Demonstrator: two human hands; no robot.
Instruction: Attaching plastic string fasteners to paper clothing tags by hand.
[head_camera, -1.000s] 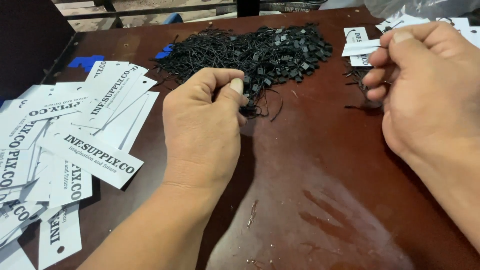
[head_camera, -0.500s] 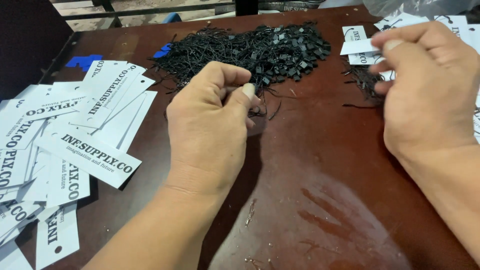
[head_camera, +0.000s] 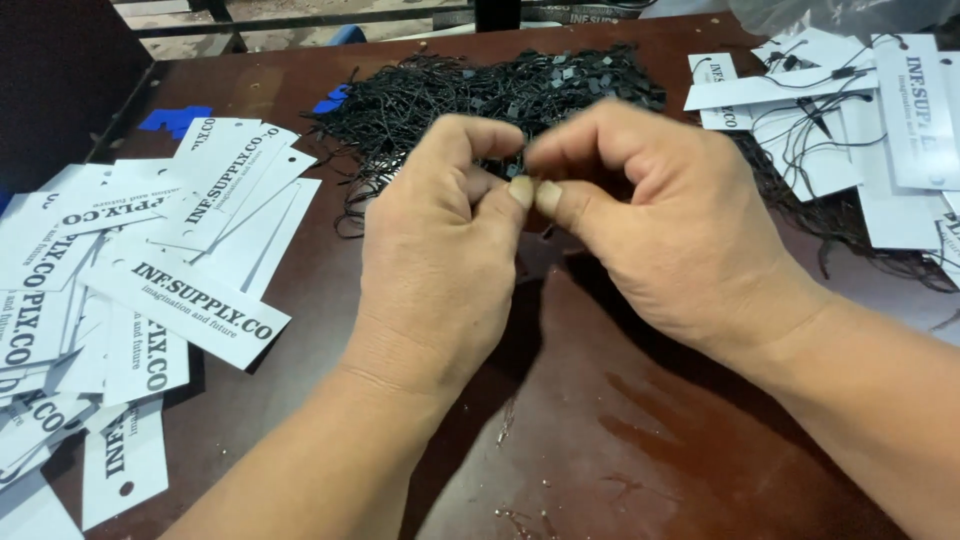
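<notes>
Tags (head_camera: 150, 290) w/o string, white w/ punched holes, lie in a big heap left of the grip. Left hand (head_camera: 440, 260) & right hand (head_camera: 650, 220) meet thumb-to-thumb, pinching one black string loop (head_camera: 513, 171) just near the string pile (head_camera: 500, 95). Strung tags (head_camera: 840, 130) lie right: fewer done, most left.

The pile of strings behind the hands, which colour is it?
Black, seen in the head view: the pile of strings lies on the dark brown table.
</notes>
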